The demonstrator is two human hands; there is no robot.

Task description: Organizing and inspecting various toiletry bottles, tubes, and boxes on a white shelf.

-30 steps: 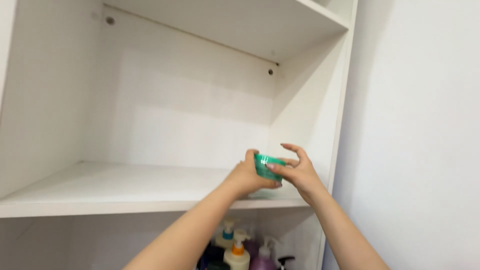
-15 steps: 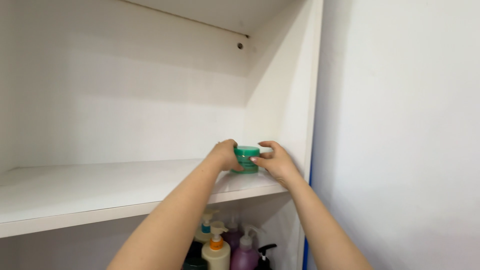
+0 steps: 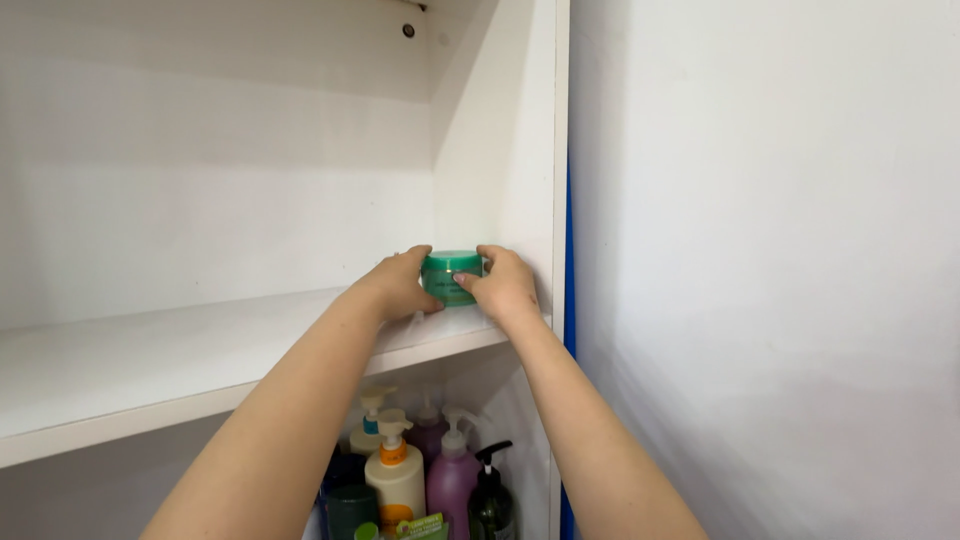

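Both arms reach up, left hand [image 3: 398, 284] and right hand [image 3: 505, 286] cupped toward each other.

Both hands, left hand [image 3: 398, 285] and right hand [image 3: 505, 284], clasp a green jar [image 3: 451, 276] on the white shelf [image 3: 200, 350].

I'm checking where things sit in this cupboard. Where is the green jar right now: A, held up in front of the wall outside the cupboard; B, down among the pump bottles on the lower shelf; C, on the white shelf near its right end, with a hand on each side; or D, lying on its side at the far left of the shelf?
C: the green jar stands upright on the white shelf, between the left hand and right hand.
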